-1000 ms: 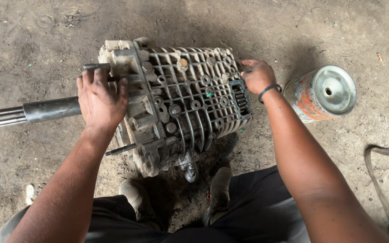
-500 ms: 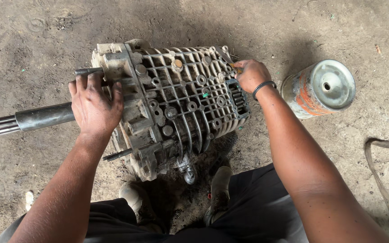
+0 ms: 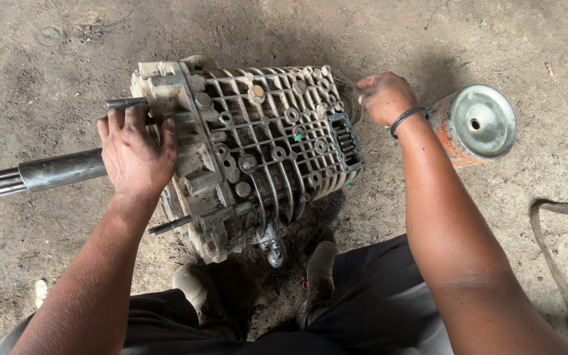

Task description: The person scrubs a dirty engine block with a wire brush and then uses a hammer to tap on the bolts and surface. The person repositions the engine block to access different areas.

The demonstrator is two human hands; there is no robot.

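Observation:
A ribbed grey metal gearbox housing (image 3: 264,138) lies on the dirt ground in front of me. A dark steel shaft (image 3: 47,172) sticks out of its left end. My left hand (image 3: 136,154) rests flat on the housing's left end where the shaft meets it, fingers spread over the metal. My right hand (image 3: 384,97) is at the housing's far right edge with its fingers curled; whether it grips anything I cannot tell. A black band circles that wrist.
A cylindrical orange and silver canister (image 3: 474,123) lies on its side just right of my right hand. A worn strap (image 3: 553,243) curls on the ground at the right. My feet in shoes (image 3: 320,276) sit close below the housing.
My right hand has come off the housing's right edge and moved slightly right. The left hand stays on the left end. The view has shifted a little.

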